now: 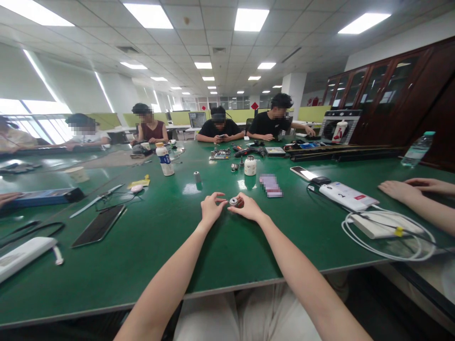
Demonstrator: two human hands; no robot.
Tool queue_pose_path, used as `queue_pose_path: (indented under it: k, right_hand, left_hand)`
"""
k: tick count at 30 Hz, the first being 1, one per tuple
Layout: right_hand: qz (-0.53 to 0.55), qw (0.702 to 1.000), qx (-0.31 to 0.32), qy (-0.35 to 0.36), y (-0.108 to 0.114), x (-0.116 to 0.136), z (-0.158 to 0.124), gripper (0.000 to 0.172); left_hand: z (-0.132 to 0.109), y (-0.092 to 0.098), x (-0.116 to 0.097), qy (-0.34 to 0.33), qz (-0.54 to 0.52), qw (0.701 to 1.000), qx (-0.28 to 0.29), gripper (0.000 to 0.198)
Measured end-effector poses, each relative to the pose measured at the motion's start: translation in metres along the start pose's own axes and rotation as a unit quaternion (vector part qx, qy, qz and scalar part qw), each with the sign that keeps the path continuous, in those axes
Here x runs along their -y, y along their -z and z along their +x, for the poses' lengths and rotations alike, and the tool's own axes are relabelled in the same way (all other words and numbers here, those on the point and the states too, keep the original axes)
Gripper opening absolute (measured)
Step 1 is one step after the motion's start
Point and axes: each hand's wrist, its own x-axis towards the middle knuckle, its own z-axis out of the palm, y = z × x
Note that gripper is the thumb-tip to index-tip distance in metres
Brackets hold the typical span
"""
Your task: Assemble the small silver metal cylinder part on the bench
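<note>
Above the green table (pixel 159 270), a small silver cylindrical part (pixel 233 201) with a dark pattern on its round end is between the thumb and fingers of my right hand (pixel 249 208). To its left, my left hand (pixel 212 209) is curved with its thumb and fingers apart; the thumb tip comes close to the part, and whether it touches I cannot tell. Farther up the table stands a similar silver cylinder (pixel 197 177). A pixelated pink-purple flat object (pixel 271 185) lies to the right of my hands.
A white jar (pixel 250 166) and a bottle (pixel 164 160) stand ahead. A dark phone (pixel 99 226) lies left; power banks (pixel 348 196) with cables (pixel 346 227) lie right, near another person's hands (pixel 401 190). Several people sit around the table, and a circuit board (pixel 220 154) lies toward the back.
</note>
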Motion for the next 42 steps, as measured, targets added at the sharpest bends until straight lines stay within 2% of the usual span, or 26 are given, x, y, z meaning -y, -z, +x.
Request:
queue_pose_path:
  k: [3, 6, 10, 19, 26, 34, 38, 42]
  right_hand:
    - [0.004, 1.0, -0.001, 0.003, -0.001, -0.002, 0.0, 0.036]
    - [0.001, 1.0, -0.001, 0.001, -0.001, -0.004, 0.001, 0.035]
    - [-0.001, 1.0, -0.004, -0.001, -0.001, -0.004, 0.002, 0.034]
    - [-0.012, 1.0, -0.004, -0.003, -0.001, -0.002, 0.001, 0.036]
    - [0.001, 1.0, 0.002, -0.002, -0.002, -0.005, 0.002, 0.035]
    - [-0.005, 1.0, 0.005, -0.007, -0.001, -0.005, 0.003, 0.037]
    - [-0.004, 1.0, 0.005, -0.005, -0.002, -0.005, 0.003, 0.035]
    - [-0.002, 1.0, 0.0, -0.001, -0.002, -0.004, 0.002, 0.035]
  left_hand:
    - [0.0, -0.002, -0.009, -0.042, -0.099, 0.992, -0.064, 0.021]
    - [-0.003, -0.007, -0.018, -0.071, -0.152, 0.984, -0.063, 0.024]
    - [-0.007, -0.01, -0.023, -0.089, -0.134, 0.986, -0.042, 0.022]
    - [-0.007, -0.01, -0.021, -0.086, -0.113, 0.989, -0.042, 0.025]
    - [-0.005, -0.007, -0.021, -0.061, -0.124, 0.987, -0.077, 0.018]
    - [-0.005, -0.005, -0.019, -0.083, -0.165, 0.983, 0.014, 0.029]
    - [-0.004, -0.007, -0.02, -0.079, -0.157, 0.984, -0.001, 0.026]
    - [-0.002, -0.007, -0.021, -0.081, -0.136, 0.985, -0.061, 0.021]
